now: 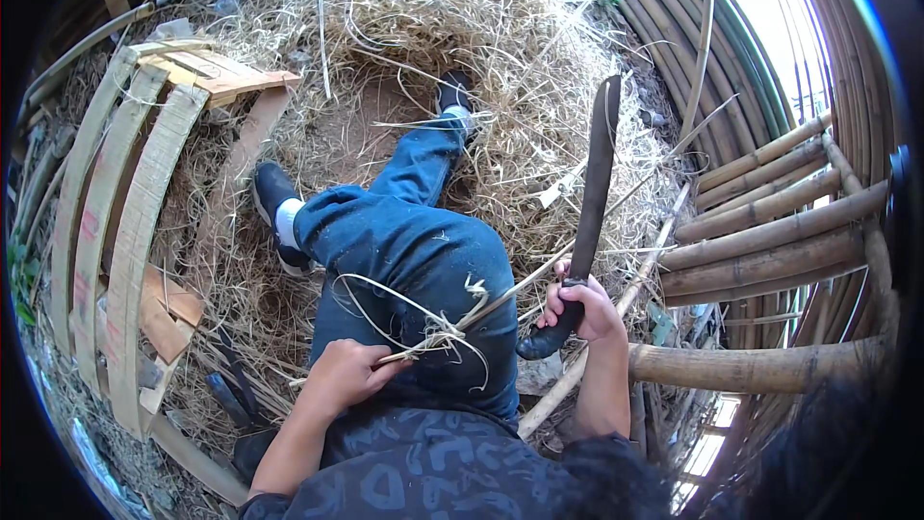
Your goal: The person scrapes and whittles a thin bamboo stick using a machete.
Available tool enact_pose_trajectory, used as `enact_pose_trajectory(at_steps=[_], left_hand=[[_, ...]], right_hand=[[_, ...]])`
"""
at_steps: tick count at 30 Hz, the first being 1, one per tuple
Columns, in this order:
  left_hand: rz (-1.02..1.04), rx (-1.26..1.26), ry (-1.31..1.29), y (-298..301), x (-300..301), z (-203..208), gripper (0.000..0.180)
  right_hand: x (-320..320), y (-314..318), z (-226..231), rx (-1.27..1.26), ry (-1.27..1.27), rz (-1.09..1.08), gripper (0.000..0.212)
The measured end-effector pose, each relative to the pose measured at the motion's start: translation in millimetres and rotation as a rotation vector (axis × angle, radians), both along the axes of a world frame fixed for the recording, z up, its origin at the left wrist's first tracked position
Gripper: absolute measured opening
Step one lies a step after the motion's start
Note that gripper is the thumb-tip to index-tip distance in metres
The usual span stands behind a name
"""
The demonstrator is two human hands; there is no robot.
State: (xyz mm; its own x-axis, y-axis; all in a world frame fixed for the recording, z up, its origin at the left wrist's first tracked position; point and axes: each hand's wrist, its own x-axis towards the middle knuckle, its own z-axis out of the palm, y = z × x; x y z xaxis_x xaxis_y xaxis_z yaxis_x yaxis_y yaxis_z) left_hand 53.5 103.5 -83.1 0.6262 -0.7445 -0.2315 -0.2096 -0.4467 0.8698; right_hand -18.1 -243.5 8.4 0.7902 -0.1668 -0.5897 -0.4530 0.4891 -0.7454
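Note:
My left hand [348, 374] rests over my lap, closed around the end of a thin bamboo strip [516, 289]. That strip slants up to the right across my thigh, passing close to my right hand's fingers; whether they touch it I cannot tell. Curled pale shavings [438, 332] cling to it above my knee. In my right hand [589, 310] is a machete [599, 164], gripped by its dark curved handle. Its long dark blade points up and away from me, apart from my left hand.
Dry shavings [539, 67] cover the ground around my legs. A slatted wooden crate [135, 250] stands at the left. Bamboo poles [770, 265] are at the right, with a thick pole [751, 368] near my right forearm. A dark-handled tool [228, 400] lies lower left.

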Motion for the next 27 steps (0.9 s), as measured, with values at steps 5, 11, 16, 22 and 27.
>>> enact_pose_trajectory(at_steps=[5, 11, 16, 22, 27], left_hand=[[0.003, 0.019, -0.091, 3.5, 6.7, 9.2, 0.036], [0.016, 0.054, -0.227, 8.9, 26.2, 28.1, 0.037], [0.069, 0.055, -0.291, 7.8, 36.0, 31.6, 0.037], [0.083, 0.035, -0.286, -8.4, 31.6, 29.6, 0.025], [0.09, 0.078, -0.315, -14.0, 20.4, 28.3, 0.035]], right_hand=[[15.9, 4.3, 20.8, -0.464, 0.071, -0.054, 0.025], [24.1, 0.8, 46.0, -0.741, -0.007, -0.109, 0.045], [25.7, 2.0, 47.6, -0.889, 0.016, -0.092, 0.053], [40.3, 30.9, 22.9, -0.98, 0.095, 0.047, 0.047], [36.5, 30.0, 16.4, -0.954, 0.093, 0.034, 0.045]])
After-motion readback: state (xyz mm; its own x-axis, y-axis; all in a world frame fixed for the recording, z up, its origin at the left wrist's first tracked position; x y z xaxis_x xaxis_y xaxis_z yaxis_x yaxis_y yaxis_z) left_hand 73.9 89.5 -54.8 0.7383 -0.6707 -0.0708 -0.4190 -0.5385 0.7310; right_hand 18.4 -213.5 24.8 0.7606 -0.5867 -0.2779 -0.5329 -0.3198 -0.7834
